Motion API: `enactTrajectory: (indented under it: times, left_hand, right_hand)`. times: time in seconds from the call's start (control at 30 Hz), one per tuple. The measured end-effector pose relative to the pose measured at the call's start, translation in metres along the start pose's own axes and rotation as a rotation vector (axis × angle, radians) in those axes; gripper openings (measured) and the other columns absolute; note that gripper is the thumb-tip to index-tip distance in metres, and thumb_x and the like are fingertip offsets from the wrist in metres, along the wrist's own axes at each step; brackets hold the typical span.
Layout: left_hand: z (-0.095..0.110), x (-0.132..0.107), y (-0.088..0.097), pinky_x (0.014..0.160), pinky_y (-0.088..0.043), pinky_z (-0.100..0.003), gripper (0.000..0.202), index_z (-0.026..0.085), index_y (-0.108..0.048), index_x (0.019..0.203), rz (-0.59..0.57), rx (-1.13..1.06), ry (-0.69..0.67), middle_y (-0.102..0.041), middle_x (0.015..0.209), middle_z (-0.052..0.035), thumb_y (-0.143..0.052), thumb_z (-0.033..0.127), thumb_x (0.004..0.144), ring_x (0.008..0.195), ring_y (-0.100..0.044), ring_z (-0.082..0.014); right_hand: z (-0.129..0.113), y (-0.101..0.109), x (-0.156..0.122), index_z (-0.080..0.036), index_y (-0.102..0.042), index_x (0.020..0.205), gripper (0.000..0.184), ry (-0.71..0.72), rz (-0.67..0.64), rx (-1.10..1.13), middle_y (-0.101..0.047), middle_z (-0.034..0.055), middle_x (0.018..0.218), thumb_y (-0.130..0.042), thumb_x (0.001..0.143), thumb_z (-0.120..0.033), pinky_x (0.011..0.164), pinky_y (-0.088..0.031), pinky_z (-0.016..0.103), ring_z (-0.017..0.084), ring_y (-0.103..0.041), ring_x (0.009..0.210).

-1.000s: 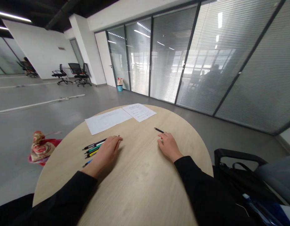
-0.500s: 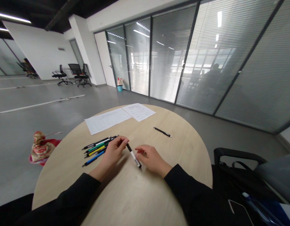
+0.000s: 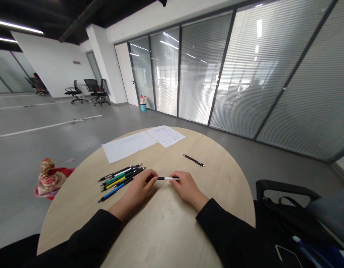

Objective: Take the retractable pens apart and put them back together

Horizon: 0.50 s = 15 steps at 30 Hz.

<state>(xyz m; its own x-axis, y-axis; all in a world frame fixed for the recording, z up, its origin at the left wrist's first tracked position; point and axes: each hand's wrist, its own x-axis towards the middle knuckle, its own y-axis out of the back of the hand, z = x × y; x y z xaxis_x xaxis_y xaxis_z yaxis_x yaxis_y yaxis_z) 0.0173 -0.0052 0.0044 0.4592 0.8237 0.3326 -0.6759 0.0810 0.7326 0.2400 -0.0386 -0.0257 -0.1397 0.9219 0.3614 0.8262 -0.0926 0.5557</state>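
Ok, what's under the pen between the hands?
Around the black-and-white pen, only the light wood tabletop shows. The left hand and right hand cover its ends, and the pen hides the surface directly beneath it.

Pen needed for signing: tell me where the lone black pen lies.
The black pen lies on the round wooden table in the head view, beyond the right hand, below the printed sheet.

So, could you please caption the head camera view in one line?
Left hand and right hand hold a black-and-white pen at a round wooden table, beside coloured pens.
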Motion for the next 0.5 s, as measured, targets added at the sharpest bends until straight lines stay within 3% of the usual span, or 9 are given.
enactTrajectory:
  times: [0.17,0.5]
  left_hand:
    - [-0.0038,-0.0032,-0.0001,0.075,-0.050,-0.034,0.022,0.019,-0.068,0.096,-0.058,0.016,-0.037,-0.072,0.093,-0.0078,-0.052,0.033,0.095,0.083,-0.065,-0.0233]
    - [-0.0026,-0.0053,0.0044,0.069,-0.047,-0.033,0.021,0.020,-0.066,0.091,-0.068,0.069,-0.002,-0.070,0.084,-0.0048,-0.053,0.036,0.096,0.075,-0.063,-0.0217]
  right_hand:
    - [0.0061,0.0022,0.0003,-0.020,-0.074,0.090,0.009,-0.004,0.004,-0.050,-0.072,0.0021,0.081,-0.069,0.086,-0.014,0.069,-0.042,0.026,0.017,-0.061,0.072]
    - [0.0091,0.0103,0.0011,-0.020,-0.075,0.088,0.009,0.009,0.002,-0.072,-0.074,0.0022,0.084,-0.069,0.087,-0.014,0.073,-0.044,0.028,0.017,-0.063,0.077]
